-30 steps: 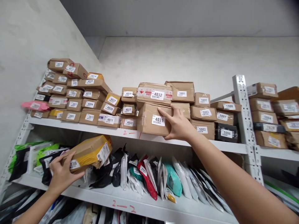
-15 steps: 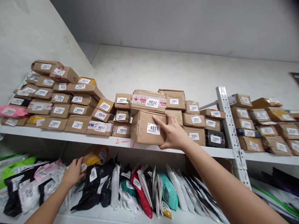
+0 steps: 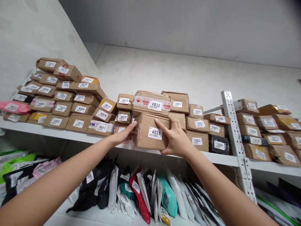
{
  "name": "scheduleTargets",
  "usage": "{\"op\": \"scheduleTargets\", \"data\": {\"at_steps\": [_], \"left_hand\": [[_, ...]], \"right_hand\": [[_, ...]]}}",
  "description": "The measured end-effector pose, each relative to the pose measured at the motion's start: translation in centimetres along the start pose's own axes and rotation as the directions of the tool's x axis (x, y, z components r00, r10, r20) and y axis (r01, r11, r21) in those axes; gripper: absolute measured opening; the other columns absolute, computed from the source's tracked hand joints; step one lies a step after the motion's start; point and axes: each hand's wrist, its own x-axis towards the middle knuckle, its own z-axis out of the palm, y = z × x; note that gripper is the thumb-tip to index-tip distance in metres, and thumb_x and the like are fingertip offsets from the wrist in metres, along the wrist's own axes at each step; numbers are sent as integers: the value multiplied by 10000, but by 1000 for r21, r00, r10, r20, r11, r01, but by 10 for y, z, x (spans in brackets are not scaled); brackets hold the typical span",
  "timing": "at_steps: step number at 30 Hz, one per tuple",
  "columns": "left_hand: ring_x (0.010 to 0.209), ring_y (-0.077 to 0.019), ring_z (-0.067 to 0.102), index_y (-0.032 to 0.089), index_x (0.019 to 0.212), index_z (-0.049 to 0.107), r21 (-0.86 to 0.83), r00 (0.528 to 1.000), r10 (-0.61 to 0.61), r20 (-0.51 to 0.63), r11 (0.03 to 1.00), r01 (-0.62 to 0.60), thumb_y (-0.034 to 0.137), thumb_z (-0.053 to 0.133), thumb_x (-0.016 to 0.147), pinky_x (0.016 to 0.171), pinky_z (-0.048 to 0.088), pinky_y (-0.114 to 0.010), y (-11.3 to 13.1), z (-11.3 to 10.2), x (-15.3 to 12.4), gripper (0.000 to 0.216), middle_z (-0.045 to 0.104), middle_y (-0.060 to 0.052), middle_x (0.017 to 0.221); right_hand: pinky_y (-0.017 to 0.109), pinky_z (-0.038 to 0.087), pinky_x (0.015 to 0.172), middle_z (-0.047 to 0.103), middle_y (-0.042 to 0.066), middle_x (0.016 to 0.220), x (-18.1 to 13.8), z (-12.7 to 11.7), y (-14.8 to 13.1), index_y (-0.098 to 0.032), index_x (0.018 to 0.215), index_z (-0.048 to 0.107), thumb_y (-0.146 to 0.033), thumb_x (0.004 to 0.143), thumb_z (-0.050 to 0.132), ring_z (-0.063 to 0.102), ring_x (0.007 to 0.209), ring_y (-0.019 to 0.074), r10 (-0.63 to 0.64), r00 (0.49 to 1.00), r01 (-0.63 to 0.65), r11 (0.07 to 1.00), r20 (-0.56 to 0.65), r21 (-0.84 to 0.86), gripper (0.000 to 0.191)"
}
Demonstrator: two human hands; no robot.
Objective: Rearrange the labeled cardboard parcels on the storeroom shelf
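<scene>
Head view: box 4031 [image 3: 150, 134] seated at front edge of upper shelf [image 3: 70, 134], under box 4032 [image 3: 152, 103] and hard against box 4023 [image 3: 122, 128] to its left. Left hand [image 3: 124, 134] pressed flat on box's left face, right hand [image 3: 175, 138] cupped over right front corner, each grip spread and bearing on cardboard, neither pinching. Judged best done by squeezing evenly from both sides and drawing straight toward shelf edge, kept level so box 4032 settles rather than tips; soft parcels [image 3: 141, 191] packed upright on lower shelf beneath.
</scene>
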Motion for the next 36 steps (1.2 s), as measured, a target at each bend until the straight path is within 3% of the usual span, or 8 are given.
{"op": "scheduleTargets", "data": {"at_steps": [4,11,15,19,22,26,32,36], "left_hand": [[1316,-274,467,118,1323,518,190,988,136,-68,974,-121,377,336,793,1112,353,-474,-24,8,15,618,550,-159,1398],[1217,-299,517,239,1073,699,374,937,329,-116,889,-266,200,553,649,1164,245,-473,-47,14,24,450,686,-82,1216],[1179,-312,532,183,1082,669,365,876,355,-327,902,-229,237,508,743,1110,319,-509,-36,9,25,379,684,-134,1130],[1308,-274,452,100,1369,411,234,743,354,-568,935,-266,448,276,935,1100,359,-445,4,-5,23,572,475,-212,1403],[1320,-255,468,175,1408,369,91,802,357,-479,929,-359,556,471,884,1092,375,-392,43,-16,25,656,483,-144,1446],[1156,-283,594,150,1305,439,153,860,243,-448,969,-194,477,698,775,1004,440,-421,78,-27,32,674,623,-157,1287],[1135,-308,599,178,1245,428,214,883,176,-434,973,-89,474,747,736,949,452,-426,97,-28,45,670,626,-172,1271],[1160,-315,587,182,1189,459,269,909,164,-382,961,-61,443,736,744,948,456,-419,100,-24,52,585,611,-175,1294]], "right_hand": [[650,314,1083,148,184,1478,1,-3,-12,-344,1514,218,-368,419,906,190,1370,527,31,999,-30,999,22,-29,1293],[667,369,1025,181,192,1453,10,-8,-32,-350,1502,256,-335,391,902,217,1338,546,46,999,-44,997,28,-64,1286],[657,360,1041,195,181,1455,14,-8,-30,-349,1503,257,-351,391,900,231,1333,546,55,998,-52,996,33,-70,1284],[653,348,1051,206,177,1462,13,-7,-28,-357,1502,252,-360,382,908,242,1333,546,48,999,-47,996,15,-75,1299],[661,343,1048,210,178,1473,11,-5,-28,-364,1502,244,-368,374,912,252,1334,542,35,999,-35,996,-1,-80,1311],[660,338,1053,195,177,1478,11,-6,-31,-369,1503,242,-362,378,916,227,1348,555,68,997,-67,995,19,-76,1311],[660,326,1046,182,219,1466,20,-5,-43,-358,1499,261,-316,411,916,208,1346,602,186,981,-180,980,61,-80,1271],[654,412,971,23,221,1540,29,8,-55,-385,1496,244,-235,418,916,194,1349,626,296,953,-296,955,60,-5,1279]]}}
